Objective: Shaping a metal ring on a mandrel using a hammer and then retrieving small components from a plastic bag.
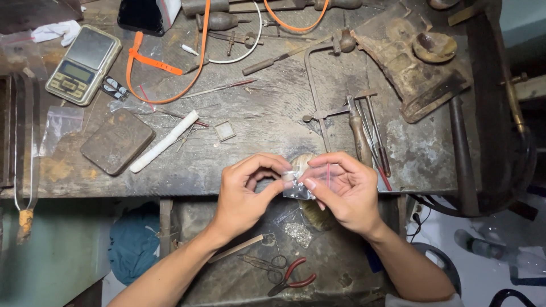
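My left hand (245, 196) and my right hand (341, 190) meet over the front edge of a worn workbench (267, 113). Between their fingertips they pinch a small clear plastic zip bag (300, 183) with a red strip along its top. Both thumbs and forefingers grip the bag's mouth. What the bag holds is too small to tell. A rounded wooden peg (301, 161) shows just behind the bag.
A pocket scale (84, 63) lies at the back left, beside an orange cable (165, 68), a dark flat block (116, 141) and a white stick (165, 141). A jeweller's saw frame (318, 85) and files (364, 131) lie at the right. Red-handled pliers (293, 276) rest in the lower tray.
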